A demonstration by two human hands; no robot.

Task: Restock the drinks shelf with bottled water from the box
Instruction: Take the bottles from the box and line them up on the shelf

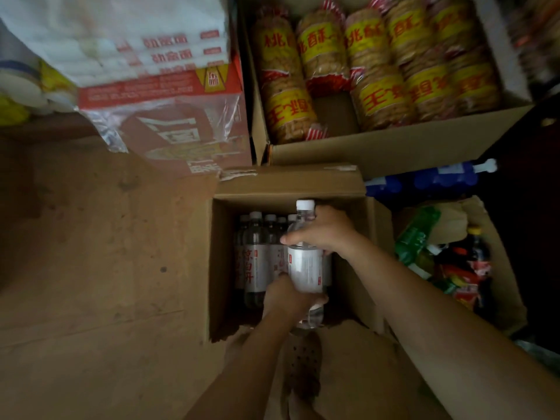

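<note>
An open cardboard box [221, 268] stands on the floor below me, with several water bottles [256, 253] upright along its left and far side. Above the box, both hands hold one clear bottle [304, 268] with a white cap and a white label. My right hand [327, 231] grips its upper part, thumb across the front. My left hand [285, 295] grips its lower part from the left. The drinks shelf is not in view.
A large box of biscuit packs [378, 153] stands behind the water box. A red carton [169, 122] with white noodle packs [145, 40] on top is at the upper left. A box of mixed snacks [454, 262] sits to the right. Bare floor [91, 253] lies left.
</note>
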